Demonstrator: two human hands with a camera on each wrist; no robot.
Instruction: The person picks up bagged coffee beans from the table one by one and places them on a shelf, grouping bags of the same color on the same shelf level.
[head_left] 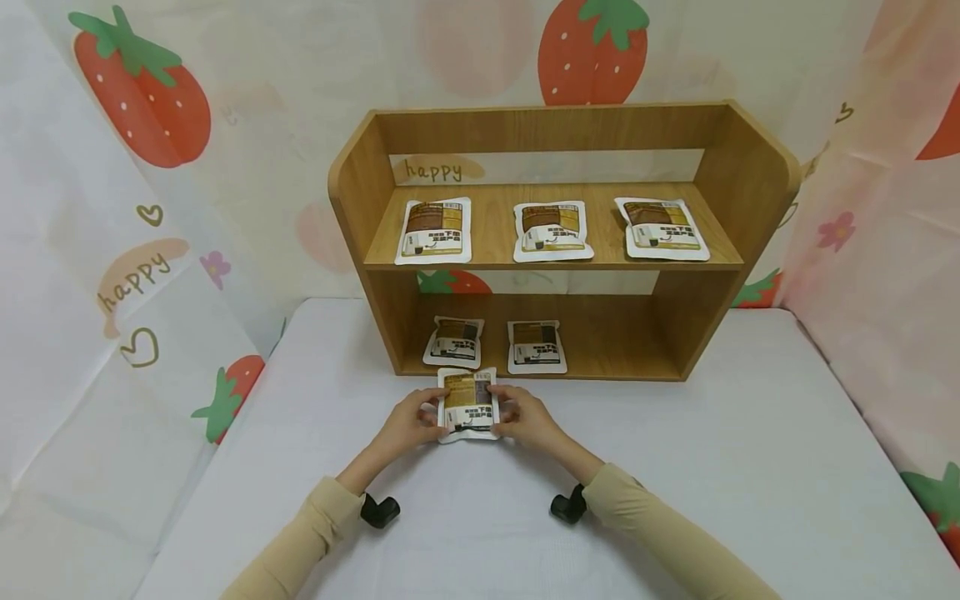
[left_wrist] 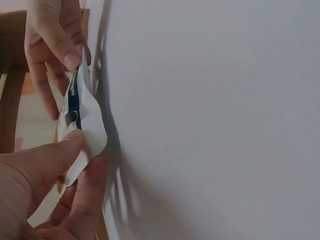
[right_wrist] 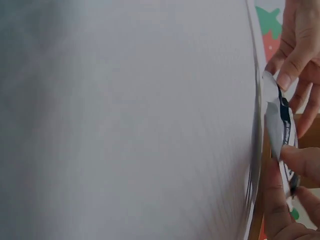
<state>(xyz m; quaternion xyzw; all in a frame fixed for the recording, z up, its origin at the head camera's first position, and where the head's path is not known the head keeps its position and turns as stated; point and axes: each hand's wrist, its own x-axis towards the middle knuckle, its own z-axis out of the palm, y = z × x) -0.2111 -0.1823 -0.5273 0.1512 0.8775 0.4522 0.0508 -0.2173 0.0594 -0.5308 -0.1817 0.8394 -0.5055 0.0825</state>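
In the head view a white sealed pouch (head_left: 468, 403) with a brown and yellow label is held in front of the wooden shelf's lower board. My left hand (head_left: 411, 419) grips its left edge, and my right hand (head_left: 527, 418) pinches the right edge. Seen from the left wrist, the pouch (left_wrist: 87, 120) appears nearly edge-on, the left thumb (left_wrist: 60, 152) on its printed face and fingers behind. The right wrist view also has the pouch (right_wrist: 282, 135) between both hands.
A two-tier wooden shelf (head_left: 558, 281) stands on the white table (head_left: 765, 433). Its upper board carries three similar pouches (head_left: 433, 231), (head_left: 553, 231), (head_left: 663, 228). Two more pouches (head_left: 454, 342), (head_left: 536, 347) lie on the lower board, left and middle. Strawberry-print cloth (head_left: 262, 100) hangs behind.
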